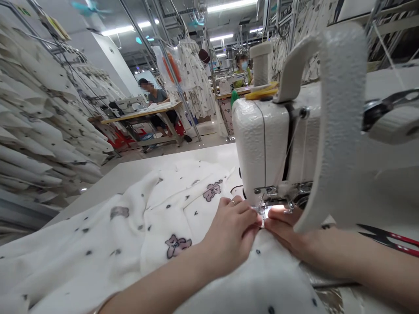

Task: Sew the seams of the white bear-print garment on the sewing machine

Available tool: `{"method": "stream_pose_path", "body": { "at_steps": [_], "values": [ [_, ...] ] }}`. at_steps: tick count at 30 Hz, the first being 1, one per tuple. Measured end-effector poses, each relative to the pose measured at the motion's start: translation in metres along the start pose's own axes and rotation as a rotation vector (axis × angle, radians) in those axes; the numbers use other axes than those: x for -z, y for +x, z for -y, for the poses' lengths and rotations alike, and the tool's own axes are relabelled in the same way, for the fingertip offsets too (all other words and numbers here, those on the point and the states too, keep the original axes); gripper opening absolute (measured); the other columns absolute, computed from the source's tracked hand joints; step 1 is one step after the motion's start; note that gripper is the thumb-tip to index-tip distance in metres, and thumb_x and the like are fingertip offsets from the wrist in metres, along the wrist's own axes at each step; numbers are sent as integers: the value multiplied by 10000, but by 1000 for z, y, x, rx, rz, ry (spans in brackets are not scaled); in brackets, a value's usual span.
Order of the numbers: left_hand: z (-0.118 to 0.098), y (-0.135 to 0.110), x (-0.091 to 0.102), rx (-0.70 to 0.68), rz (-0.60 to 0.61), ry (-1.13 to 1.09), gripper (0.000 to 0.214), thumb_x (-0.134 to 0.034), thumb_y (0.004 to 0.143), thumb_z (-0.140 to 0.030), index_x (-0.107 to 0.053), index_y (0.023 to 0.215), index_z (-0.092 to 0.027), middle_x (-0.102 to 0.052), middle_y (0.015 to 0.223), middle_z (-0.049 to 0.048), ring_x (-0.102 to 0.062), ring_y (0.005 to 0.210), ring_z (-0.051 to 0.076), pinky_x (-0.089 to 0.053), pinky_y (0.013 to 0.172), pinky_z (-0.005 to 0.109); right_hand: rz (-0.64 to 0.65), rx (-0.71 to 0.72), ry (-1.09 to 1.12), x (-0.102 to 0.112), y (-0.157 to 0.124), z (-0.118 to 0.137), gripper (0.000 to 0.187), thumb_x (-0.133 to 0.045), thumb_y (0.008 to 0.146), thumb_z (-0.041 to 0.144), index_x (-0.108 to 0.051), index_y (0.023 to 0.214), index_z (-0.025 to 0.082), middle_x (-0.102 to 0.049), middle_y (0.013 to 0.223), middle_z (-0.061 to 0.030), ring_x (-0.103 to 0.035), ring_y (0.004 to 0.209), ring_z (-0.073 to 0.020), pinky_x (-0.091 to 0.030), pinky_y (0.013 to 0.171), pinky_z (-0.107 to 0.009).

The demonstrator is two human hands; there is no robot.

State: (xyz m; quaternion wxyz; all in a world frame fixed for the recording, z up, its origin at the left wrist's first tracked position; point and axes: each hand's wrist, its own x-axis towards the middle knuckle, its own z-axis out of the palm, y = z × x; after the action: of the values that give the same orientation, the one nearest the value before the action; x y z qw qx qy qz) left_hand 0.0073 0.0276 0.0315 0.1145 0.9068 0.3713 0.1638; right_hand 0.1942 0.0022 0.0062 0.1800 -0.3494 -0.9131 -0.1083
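A white fabric [131, 235] printed with small dark marks and pink bears lies spread over the table in front of me. My left hand [234, 229] rests on it with fingers pressed together, pinching the cloth edge just left of the presser foot [263, 209]. My right hand [288, 233] lies under the arm of the white sewing machine [265, 148], fingers closed on the same fabric edge, fingertip to fingertip with the left. A ring shows on one left finger. The needle area is lit brightly.
Red-handled snips [389, 237] lie on the table at the right. A thread cone [261, 65] stands on the machine. Stacked printed garments [36, 131] hang at left. Two other people sit at sewing tables [144, 115] in the background.
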Motion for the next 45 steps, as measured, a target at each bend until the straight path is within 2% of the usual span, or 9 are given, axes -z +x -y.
{"method": "stream_pose_path", "body": {
  "at_steps": [4, 8, 16, 22, 25, 27, 34, 38, 45],
  "values": [
    [1, -2, 0, -148, -19, 200, 140, -436, 777, -113, -549, 715, -169, -561, 798, 32, -472, 792, 185, -302, 722, 364, -48, 128, -70, 3, -3, -2, 435, -346, 663, -13, -546, 1043, 51, -583, 1022, -204, -593, 813, -289, -466, 671, -403],
    [-7, -11, -4, -245, -51, 368, 155, -406, 761, -80, -536, 717, -151, -539, 808, 74, -454, 799, 212, -317, 697, 363, 69, 168, -7, 12, -1, -1, 360, -395, 695, 0, -553, 1004, 96, -603, 939, -127, -573, 829, -247, -453, 692, -378],
    [-21, -34, -11, -89, 21, 317, 327, -360, 708, -158, -536, 978, -104, -555, 778, 98, -444, 637, 206, -340, 615, 401, 173, 60, 77, 21, -7, 2, 440, -438, 668, 83, -502, 1103, 85, -642, 857, -77, -576, 511, -148, -369, 401, -273],
    [-13, -29, -14, -158, -113, 274, 374, -343, 709, -149, -531, 1022, -71, -556, 791, 114, -471, 723, 238, -346, 633, 406, 181, 53, 6, 17, -7, 1, 538, -439, 627, 66, -469, 1164, 51, -646, 800, -106, -594, 654, -221, -450, 555, -306],
    [-9, -25, -13, -164, -95, 268, 378, -342, 707, -155, -532, 1023, -69, -542, 788, 116, -460, 710, 234, -346, 613, 400, 240, 35, 39, 16, -6, -1, 419, -438, 676, 75, -534, 1084, 96, -631, 720, -91, -576, 668, -222, -454, 574, -301],
    [-7, -22, -13, -165, -57, 273, 359, -342, 715, -161, -543, 1001, -80, -533, 788, 113, -450, 696, 225, -341, 610, 404, 205, 36, 19, 17, -4, 0, 369, -412, 674, 54, -576, 1000, 112, -633, 745, -103, -567, 613, -210, -441, 522, -297],
    [1, -15, -14, -219, -74, 305, 340, -354, 713, -163, -556, 978, -92, -523, 766, 88, -438, 681, 219, -321, 594, 393, -205, 59, -46, 11, 3, 1, 396, -304, 636, -7, -621, 847, 101, -656, 755, -102, -522, 446, -134, -356, 398, -264],
    [3, -14, -16, -229, -70, 297, 319, -368, 704, -183, -565, 944, -109, -518, 748, 78, -429, 659, 209, -296, 573, 369, -200, 80, -64, 3, -1, -1, 379, -286, 718, -3, -605, 889, 109, -649, 700, -72, -554, 513, -137, -379, 434, -248],
    [4, -13, -17, -232, -122, 323, 271, -402, 685, -179, -573, 883, -108, -523, 717, 67, -441, 666, 203, -284, 581, 357, -167, -82, -59, -22, -24, -2, 380, -299, 766, 93, -554, 1043, 150, -643, 856, -89, -608, 729, -198, -453, 580, -293]
  ]
}}
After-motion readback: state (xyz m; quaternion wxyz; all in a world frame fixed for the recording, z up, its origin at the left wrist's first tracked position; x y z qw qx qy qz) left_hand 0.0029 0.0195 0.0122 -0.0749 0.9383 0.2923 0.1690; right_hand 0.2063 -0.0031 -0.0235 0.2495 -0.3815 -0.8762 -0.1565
